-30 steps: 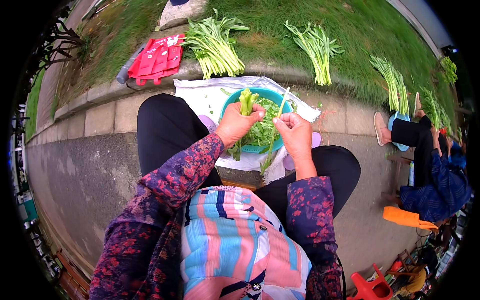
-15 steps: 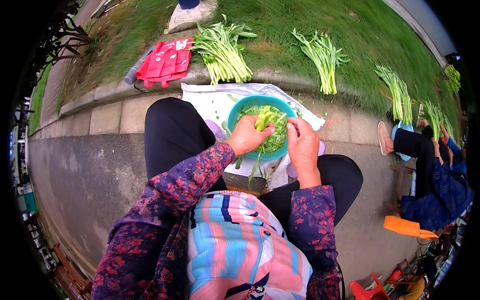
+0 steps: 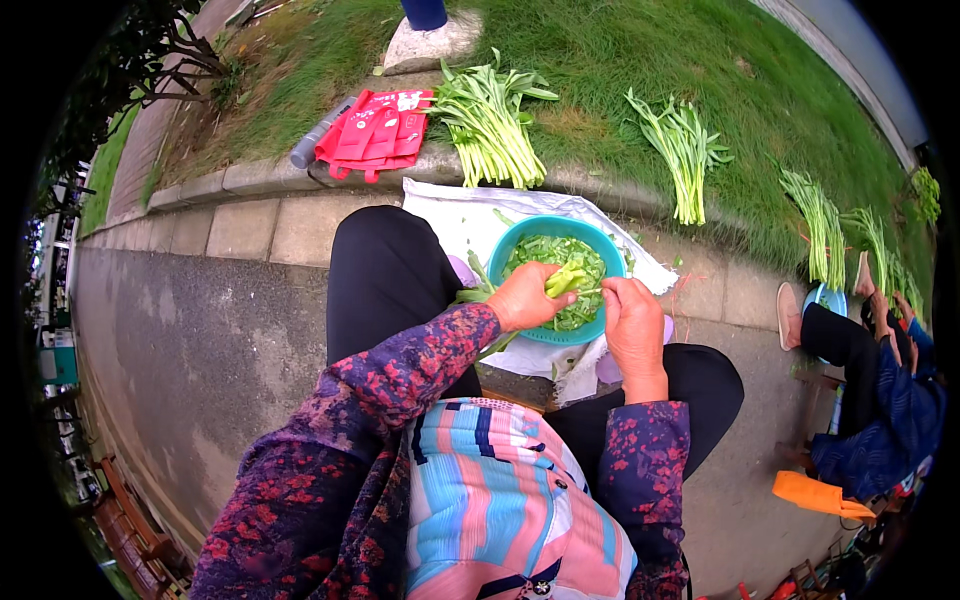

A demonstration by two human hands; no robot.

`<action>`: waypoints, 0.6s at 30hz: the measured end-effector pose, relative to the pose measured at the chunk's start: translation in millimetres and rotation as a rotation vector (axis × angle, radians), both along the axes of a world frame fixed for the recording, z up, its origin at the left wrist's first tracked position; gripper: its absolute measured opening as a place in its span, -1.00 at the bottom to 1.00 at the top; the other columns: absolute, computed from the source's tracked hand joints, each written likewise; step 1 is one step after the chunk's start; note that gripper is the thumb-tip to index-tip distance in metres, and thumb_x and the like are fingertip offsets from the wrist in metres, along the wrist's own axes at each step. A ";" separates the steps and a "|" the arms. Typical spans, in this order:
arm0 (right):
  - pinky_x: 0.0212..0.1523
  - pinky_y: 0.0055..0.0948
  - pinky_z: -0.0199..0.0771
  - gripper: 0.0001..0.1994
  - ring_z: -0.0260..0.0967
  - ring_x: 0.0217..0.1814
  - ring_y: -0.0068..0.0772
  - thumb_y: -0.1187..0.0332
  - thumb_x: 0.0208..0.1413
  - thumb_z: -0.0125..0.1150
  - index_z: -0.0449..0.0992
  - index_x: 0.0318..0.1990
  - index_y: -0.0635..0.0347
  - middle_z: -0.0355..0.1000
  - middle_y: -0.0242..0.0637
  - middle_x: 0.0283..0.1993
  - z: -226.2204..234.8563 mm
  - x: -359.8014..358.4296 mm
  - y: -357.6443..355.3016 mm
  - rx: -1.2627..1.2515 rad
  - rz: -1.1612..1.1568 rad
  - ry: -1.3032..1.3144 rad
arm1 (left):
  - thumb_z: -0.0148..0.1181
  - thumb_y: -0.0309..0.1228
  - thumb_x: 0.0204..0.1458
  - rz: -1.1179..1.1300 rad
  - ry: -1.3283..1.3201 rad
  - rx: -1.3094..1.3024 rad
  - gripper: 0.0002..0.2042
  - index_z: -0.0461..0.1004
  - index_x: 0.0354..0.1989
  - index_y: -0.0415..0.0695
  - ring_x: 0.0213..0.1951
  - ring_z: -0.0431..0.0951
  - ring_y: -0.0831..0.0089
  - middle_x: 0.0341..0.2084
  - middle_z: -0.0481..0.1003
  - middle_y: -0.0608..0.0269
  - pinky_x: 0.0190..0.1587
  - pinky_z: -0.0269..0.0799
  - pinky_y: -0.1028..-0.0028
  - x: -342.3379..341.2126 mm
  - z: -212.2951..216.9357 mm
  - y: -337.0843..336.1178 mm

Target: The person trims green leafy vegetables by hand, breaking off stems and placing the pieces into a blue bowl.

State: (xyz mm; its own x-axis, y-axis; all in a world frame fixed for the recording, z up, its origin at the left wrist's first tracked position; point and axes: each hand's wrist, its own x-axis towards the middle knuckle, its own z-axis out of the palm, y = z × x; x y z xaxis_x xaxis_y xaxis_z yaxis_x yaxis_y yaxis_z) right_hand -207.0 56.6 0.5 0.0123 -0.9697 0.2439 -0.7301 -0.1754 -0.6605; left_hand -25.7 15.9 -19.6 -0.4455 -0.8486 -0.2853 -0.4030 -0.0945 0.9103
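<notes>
My left hand (image 3: pixel 525 298) is wrapped round a small bunch of leafy green stalks (image 3: pixel 567 279). Pale cut ends point toward the right, and leaves trail out to the left below the palm. Close by, my right hand (image 3: pixel 635 325) is closed in a pinch on a thin green strip (image 3: pixel 591 292) that spans the gap to the bunch. Both hands are over the near part of a teal basin (image 3: pixel 612 250). Short pieces of chopped greens (image 3: pixel 545 252) lie inside it. Beneath the basin spreads a white woven sack (image 3: pixel 440 205).
Beyond the sack, a large bunch of leafy stalks (image 3: pixel 490 130) lies across the kerb beside a red bag (image 3: pixel 380 135) and a grey cylinder (image 3: pixel 320 135). Another bunch (image 3: pixel 680 155) rests on the grass. At right sits another person (image 3: pixel 875 400) near a blue basin (image 3: pixel 825 300).
The stalks in my left hand have tipped from upright toward my right hand, their leaves swinging left. My right fingers now hold a thin strip against the bunch. The whole view has shifted.
</notes>
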 end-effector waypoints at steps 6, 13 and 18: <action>-0.28 -0.13 0.39 -0.92 0.38 -0.29 0.04 0.50 0.01 0.12 0.47 -0.31 0.22 0.42 -0.08 -0.37 -5.6 -0.4 0.6 0.030 0.004 0.023 | 0.24 -0.32 -0.05 0.032 0.015 0.008 -0.76 0.51 -0.26 -0.22 -0.41 0.55 0.28 -0.50 0.53 0.03 -0.27 0.42 0.37 2.2 -2.3 -1.2; -0.29 -0.14 0.40 -0.93 0.39 -0.30 0.06 0.49 0.01 0.11 0.46 -0.33 0.22 0.44 -0.05 -0.37 -11.9 0.0 -0.9 0.038 -0.058 -0.025 | 0.25 -0.34 -0.03 0.036 -0.029 0.007 -0.79 0.52 -0.31 -0.24 -0.40 0.51 0.46 -0.48 0.54 0.17 -0.27 0.41 0.44 1.7 -4.9 -2.5; -0.35 -0.22 0.42 -0.95 0.42 -0.37 0.02 0.49 0.01 0.11 0.47 -0.36 0.24 0.45 -0.05 -0.41 -15.8 -0.3 -3.4 0.094 -0.119 -0.196 | 0.26 -0.34 -0.05 0.066 0.029 0.079 -0.79 0.52 -0.32 -0.23 -0.39 0.53 0.44 -0.47 0.55 0.15 -0.25 0.42 0.42 1.3 5.9 -2.8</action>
